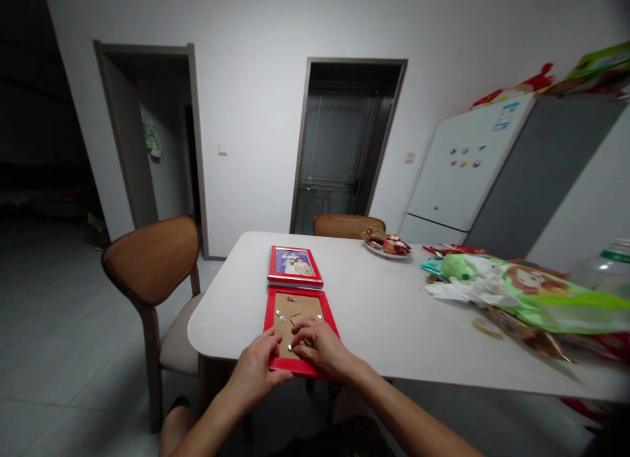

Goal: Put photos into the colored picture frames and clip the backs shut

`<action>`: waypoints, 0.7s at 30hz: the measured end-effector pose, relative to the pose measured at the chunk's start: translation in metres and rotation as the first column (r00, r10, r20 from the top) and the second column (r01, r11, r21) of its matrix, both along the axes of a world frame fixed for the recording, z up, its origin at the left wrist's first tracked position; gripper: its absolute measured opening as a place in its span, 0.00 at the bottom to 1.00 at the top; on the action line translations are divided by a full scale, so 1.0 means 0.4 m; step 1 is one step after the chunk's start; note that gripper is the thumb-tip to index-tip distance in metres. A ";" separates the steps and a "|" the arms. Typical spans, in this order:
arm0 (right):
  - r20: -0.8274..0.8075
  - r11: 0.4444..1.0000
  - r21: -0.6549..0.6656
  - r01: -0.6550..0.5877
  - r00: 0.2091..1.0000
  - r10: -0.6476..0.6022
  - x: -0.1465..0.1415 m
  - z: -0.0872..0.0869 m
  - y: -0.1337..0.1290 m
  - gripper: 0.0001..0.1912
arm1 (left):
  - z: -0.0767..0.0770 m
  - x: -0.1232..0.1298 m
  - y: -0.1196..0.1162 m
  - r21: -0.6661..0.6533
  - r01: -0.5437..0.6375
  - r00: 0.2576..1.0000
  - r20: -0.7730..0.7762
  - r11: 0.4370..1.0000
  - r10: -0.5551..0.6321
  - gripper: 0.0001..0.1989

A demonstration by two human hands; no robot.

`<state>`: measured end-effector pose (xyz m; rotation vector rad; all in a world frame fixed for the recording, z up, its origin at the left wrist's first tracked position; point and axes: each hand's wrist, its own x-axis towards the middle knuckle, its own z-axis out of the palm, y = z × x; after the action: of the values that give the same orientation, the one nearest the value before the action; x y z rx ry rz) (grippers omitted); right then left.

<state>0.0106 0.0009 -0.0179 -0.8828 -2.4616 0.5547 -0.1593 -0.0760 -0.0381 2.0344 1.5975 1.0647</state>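
Note:
A red picture frame (pixel 333 322) lies back side up at the table's near edge, showing its brown backboard (pixel 284 323) with small metal clips (pixel 280 316) on it. My left hand (pixel 256 367) grips the frame's lower left corner, thumb along the near edge and fingers over the left side. My right hand (pixel 319 345) rests over the lower right of the backboard, its fingers pinched at a small metal turn clip (pixel 290 347) near the bottom; the palm hides part of the board. Just beyond lies a second red picture frame (pixel 319 275), photo side up.
The white table (pixel 374 312) carries a plate of wrapped snacks (pixel 388 244) at the back. Green and white plastic packaging (pixel 531 289), a tape roll (pixel 487 328) and a clear jar (pixel 608 266) crowd the right. Wooden chairs stand at left (pixel 152 266) and behind (pixel 348 226).

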 end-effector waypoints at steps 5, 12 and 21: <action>0.013 0.969 0.042 0.244 0.970 -0.245 0.008 0.001 0.005 0.19 | 0.005 0.003 -0.006 -0.004 0.006 1.000 -0.004 1.000 -0.006 0.18; 0.102 0.936 0.056 0.348 0.930 -0.352 0.002 0.012 0.024 0.22 | 0.008 0.009 -0.011 -0.018 -0.032 0.999 0.005 0.999 0.032 0.26; -0.008 0.938 0.119 0.327 0.945 -0.328 -0.038 0.107 -0.002 0.21 | 0.059 0.012 0.033 -0.061 -0.052 0.811 0.579 0.997 0.078 0.21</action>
<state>-0.0048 0.0002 0.0248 -1.2162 -2.2609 0.2819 -0.1545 -0.0629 -0.0145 1.4193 1.3431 1.4847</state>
